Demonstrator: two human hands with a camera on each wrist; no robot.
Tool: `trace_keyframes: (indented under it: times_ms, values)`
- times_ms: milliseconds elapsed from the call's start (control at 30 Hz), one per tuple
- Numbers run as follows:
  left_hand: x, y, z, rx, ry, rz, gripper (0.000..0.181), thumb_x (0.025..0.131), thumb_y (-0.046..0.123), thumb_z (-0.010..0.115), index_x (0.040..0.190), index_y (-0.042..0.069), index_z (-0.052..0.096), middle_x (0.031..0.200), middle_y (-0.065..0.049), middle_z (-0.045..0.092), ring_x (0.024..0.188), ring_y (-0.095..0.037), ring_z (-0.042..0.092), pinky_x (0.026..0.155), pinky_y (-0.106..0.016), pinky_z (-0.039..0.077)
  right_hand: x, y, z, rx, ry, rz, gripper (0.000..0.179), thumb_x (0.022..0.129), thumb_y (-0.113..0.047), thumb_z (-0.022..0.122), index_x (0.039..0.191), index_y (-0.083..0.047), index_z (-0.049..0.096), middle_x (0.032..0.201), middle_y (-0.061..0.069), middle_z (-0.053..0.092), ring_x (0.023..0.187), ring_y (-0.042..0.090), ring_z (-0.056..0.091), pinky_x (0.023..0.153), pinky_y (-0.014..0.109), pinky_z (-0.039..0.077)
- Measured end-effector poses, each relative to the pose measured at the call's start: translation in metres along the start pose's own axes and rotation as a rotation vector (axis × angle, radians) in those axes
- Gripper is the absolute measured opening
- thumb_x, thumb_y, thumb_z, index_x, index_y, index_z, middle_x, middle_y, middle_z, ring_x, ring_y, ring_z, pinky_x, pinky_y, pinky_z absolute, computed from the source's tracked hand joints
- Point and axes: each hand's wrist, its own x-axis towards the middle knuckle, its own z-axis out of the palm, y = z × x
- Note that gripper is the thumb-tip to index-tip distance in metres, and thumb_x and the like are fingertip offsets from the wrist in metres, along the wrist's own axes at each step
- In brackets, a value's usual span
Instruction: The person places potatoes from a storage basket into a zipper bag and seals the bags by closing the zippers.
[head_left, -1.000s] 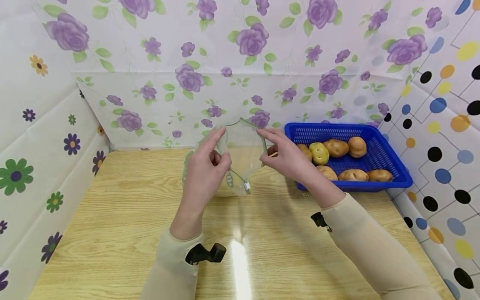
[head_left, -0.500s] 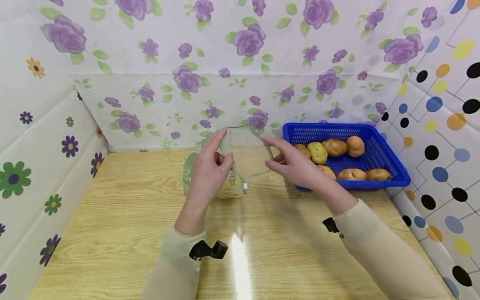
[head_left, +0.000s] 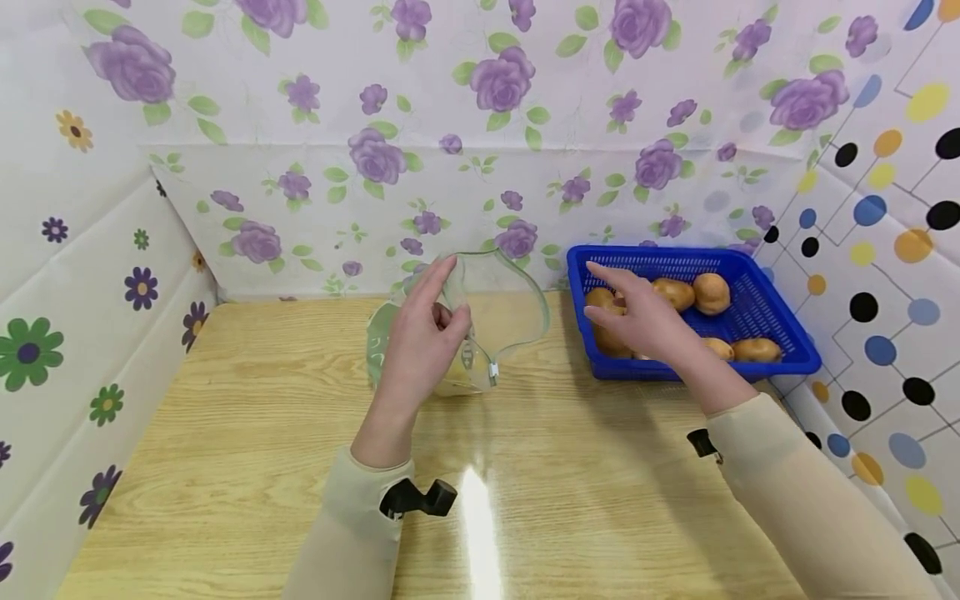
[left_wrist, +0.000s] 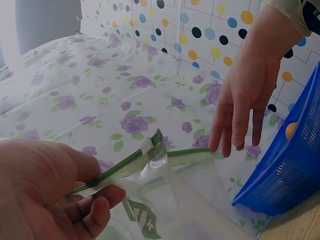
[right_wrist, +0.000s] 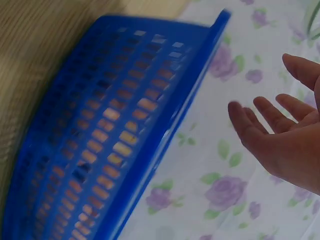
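Note:
My left hand [head_left: 423, 333] pinches the near edge of a clear zip bag [head_left: 498, 312] with a green seal strip [left_wrist: 127, 165], holding its mouth up and wide above the table. In the left wrist view the thumb and curled fingers [left_wrist: 75, 205] grip the strip. My right hand [head_left: 637, 317] hovers open, fingers spread, over the left end of a blue plastic basket [head_left: 780, 325] and holds nothing. Several brown potatoes [head_left: 708, 292] lie in the basket, partly hidden by the hand. The right wrist view shows the basket wall [right_wrist: 115, 130] and my empty open fingers [right_wrist: 270, 135].
The wooden table [head_left: 262, 433] is walled in by floral sheets at the back and left and a dotted sheet [head_left: 885, 250] at the right. The basket sits in the back right corner. A glare streak lies near the table's front middle.
My right hand has let go of the bag's far edge and moved right, over the basket of potatoes. The left hand still holds the bag, which has sunk slightly toward the table.

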Motion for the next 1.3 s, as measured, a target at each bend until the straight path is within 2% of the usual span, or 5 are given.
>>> trace_keyframes:
  times_ms: [267,600,900,1133,1300]
  values:
    - [0.000,0.000,-0.001,-0.002,0.000,0.026,0.068,0.104,0.002,0.066,0.169,0.013,0.048,0.175,-0.010,0.040,0.070,-0.017,0.057,0.060,-0.025,0.046,0.007,0.031,-0.016,-0.100,0.010,0.042,0.084,0.107,-0.022,0.076,0.176,-0.010,0.029,0.180,0.020,0.025,0.165,0.045,0.017,0.127,0.069,0.024]
    - [0.001,-0.002,-0.001,0.006,-0.004,0.018,0.066,0.104,0.002,0.065,0.168,0.010,0.049,0.175,-0.008,0.038,0.071,-0.017,0.057,0.061,-0.026,0.047,0.006,0.060,-0.022,-0.159,-0.012,0.154,0.093,0.108,-0.025,0.075,0.177,-0.004,0.016,0.182,0.026,0.005,0.163,0.058,-0.004,0.126,0.078,0.002]
    - [0.000,0.000,-0.001,-0.010,-0.009,0.030,0.067,0.105,0.002,0.066,0.168,0.012,0.048,0.176,-0.009,0.037,0.070,-0.017,0.056,0.061,-0.025,0.047,0.012,0.079,-0.017,-0.135,0.062,0.190,0.090,0.107,-0.020,0.076,0.177,-0.007,0.020,0.183,0.023,0.006,0.163,0.057,0.003,0.126,0.077,0.013]
    - [0.000,0.000,-0.001,-0.008,-0.018,0.023,0.068,0.105,0.004,0.066,0.169,0.014,0.047,0.176,-0.007,0.036,0.072,-0.017,0.056,0.062,-0.026,0.048,0.016,0.099,-0.015,-0.123,0.025,0.215,0.092,0.107,-0.017,0.075,0.178,-0.009,0.017,0.182,0.025,0.006,0.162,0.058,0.008,0.123,0.077,0.023]
    - [0.000,0.000,0.000,0.000,-0.022,0.029,0.067,0.105,0.002,0.064,0.169,0.013,0.047,0.176,-0.009,0.036,0.072,-0.016,0.055,0.061,-0.025,0.046,0.016,0.109,-0.013,-0.157,0.028,0.228,0.090,0.106,-0.018,0.076,0.177,-0.005,0.021,0.178,0.032,0.016,0.160,0.059,0.016,0.124,0.075,0.023]
